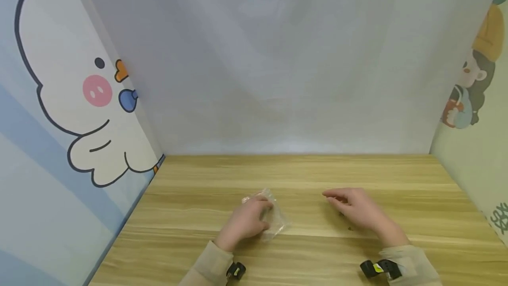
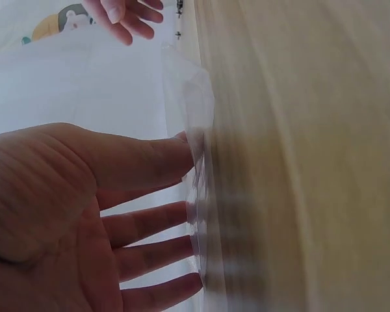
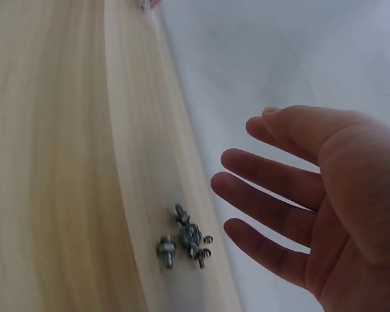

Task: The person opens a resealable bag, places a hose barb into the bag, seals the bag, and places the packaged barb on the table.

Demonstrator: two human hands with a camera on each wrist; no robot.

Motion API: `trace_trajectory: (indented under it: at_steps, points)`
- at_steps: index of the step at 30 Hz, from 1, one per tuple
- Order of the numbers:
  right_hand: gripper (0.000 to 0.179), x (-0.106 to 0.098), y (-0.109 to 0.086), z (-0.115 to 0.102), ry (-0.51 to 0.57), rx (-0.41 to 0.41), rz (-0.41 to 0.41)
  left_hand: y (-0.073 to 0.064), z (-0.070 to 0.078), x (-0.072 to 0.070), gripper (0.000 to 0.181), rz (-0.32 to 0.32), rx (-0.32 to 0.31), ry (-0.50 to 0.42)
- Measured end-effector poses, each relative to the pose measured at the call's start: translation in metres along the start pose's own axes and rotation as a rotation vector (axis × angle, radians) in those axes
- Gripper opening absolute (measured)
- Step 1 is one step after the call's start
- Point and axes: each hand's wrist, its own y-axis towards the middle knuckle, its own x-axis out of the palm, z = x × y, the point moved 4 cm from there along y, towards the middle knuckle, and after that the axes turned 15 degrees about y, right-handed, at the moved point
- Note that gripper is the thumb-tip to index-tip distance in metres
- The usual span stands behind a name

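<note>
A crumpled clear plastic bag [image 1: 276, 222] lies on the wooden table under my left hand [image 1: 249, 219]. The left fingertips and thumb touch the film, spread apart from each other; in the left wrist view the bag [image 2: 198, 97] stands up a little past the thumb. To the right, my right hand [image 1: 357, 208] hovers with fingers loosely bent and holding nothing. Close below it on the table is a small cluster of metal bolts [image 3: 190, 239], with one bolt [image 3: 166, 251] slightly apart. In the head view the right hand hides most of them.
The wood-grain table [image 1: 198, 171] ends at a pale grey curtain [image 1: 278, 78] at the back. Printed panels rise at the sides, a cartoon white duck [image 1: 59, 78] on the left and a cartoon girl [image 1: 472, 78] on the right.
</note>
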Motion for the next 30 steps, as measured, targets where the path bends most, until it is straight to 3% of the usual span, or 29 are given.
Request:
trace_trajectory:
  at_steps: [7,11,15,22,30]
  points:
    - [0.033,0.02,0.007,-0.014,0.032,-0.024,-0.131,0.001,0.007,-0.001,0.053,-0.105,0.061,-0.055]
    - [0.034,0.031,0.011,-0.02,0.092,-0.004,-0.159,0.0,0.011,-0.001,0.06,-0.138,0.092,-0.081]
    - [0.035,0.04,0.017,-0.024,0.125,0.016,-0.16,0.001,0.014,-0.002,0.059,-0.136,0.13,-0.095]
    - [0.035,0.054,0.025,-0.026,0.141,0.036,-0.164,0.006,0.016,-0.001,0.032,-0.091,0.144,-0.121]
    - [0.037,0.06,0.029,-0.024,0.125,0.118,-0.126,0.005,0.019,-0.001,0.051,-0.109,0.149,-0.076]
